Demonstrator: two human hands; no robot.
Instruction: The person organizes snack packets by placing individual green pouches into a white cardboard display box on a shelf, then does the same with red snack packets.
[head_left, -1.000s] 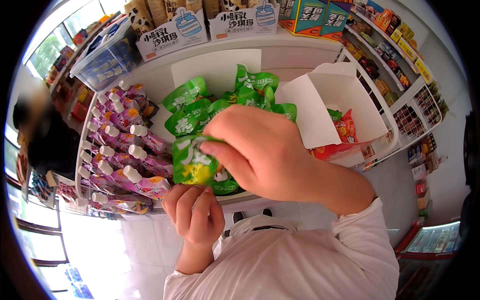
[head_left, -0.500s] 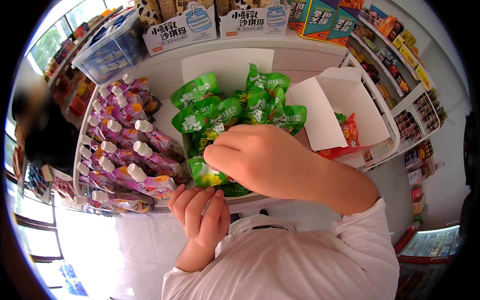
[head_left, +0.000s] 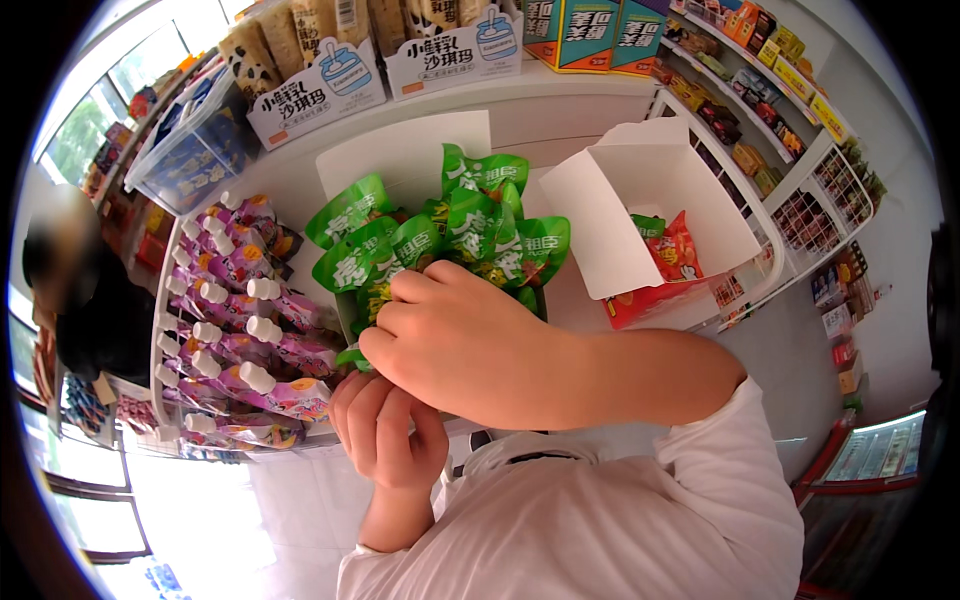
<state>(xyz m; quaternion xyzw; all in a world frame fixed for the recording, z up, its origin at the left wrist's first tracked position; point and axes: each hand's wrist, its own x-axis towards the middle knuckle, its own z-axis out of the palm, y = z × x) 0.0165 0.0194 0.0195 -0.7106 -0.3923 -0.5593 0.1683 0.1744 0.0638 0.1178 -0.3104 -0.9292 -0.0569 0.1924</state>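
Note:
Green snack packets fill an open box in front of me, its white flap raised at the far side. My right hand reaches across the near part of the box with its fingers curled downward, hiding whatever they grip. A green packet end shows beside its fingertips. Just below, my left hand is closed at the box's near edge, fingers curled inward and almost against the right hand. What lies inside its fingers is hidden.
Purple pouches with white caps stand in rows at left. On the right, an open white box contains red and green packets. Behind are a clear plastic bin and snack display boxes. A blurred person in dark clothing stands far left.
The view has shifted, so the shelf sits farther left in it. My right hand has come nearer to me, down against my left hand. My left hand remains by the box's near edge.

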